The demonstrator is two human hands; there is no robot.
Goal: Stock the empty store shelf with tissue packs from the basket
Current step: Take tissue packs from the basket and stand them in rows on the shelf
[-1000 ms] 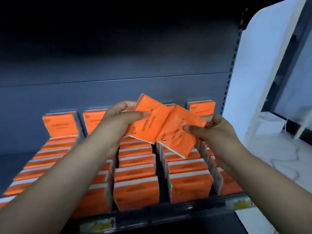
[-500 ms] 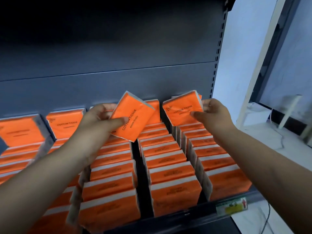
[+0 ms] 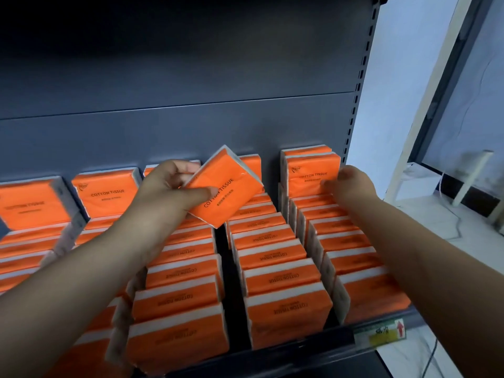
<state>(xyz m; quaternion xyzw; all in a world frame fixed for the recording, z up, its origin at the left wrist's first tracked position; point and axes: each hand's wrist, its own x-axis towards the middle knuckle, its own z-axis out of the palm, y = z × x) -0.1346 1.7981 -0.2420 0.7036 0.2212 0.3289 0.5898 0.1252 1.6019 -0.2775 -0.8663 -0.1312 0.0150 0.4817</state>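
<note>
Several rows of orange tissue packs (image 3: 275,268) fill the dark grey shelf (image 3: 308,347), most of them leaning back. My left hand (image 3: 166,192) grips one orange pack (image 3: 226,186), tilted, above the back of the middle rows. My right hand (image 3: 351,184) holds the right edge of another pack (image 3: 311,173), which stands upright at the back of the rightmost row against the rear panel. The basket is out of view.
A price label (image 3: 381,334) sits on the shelf's front rail at the right. The perforated upright (image 3: 357,85) bounds the shelf on the right. Beyond it are a white panel (image 3: 395,77) and a pale ledge (image 3: 447,227) with a cable.
My right hand has moved its pack back and right and set it upright at the rear of the rightmost row. My left hand has kept its tilted pack above the middle rows.
</note>
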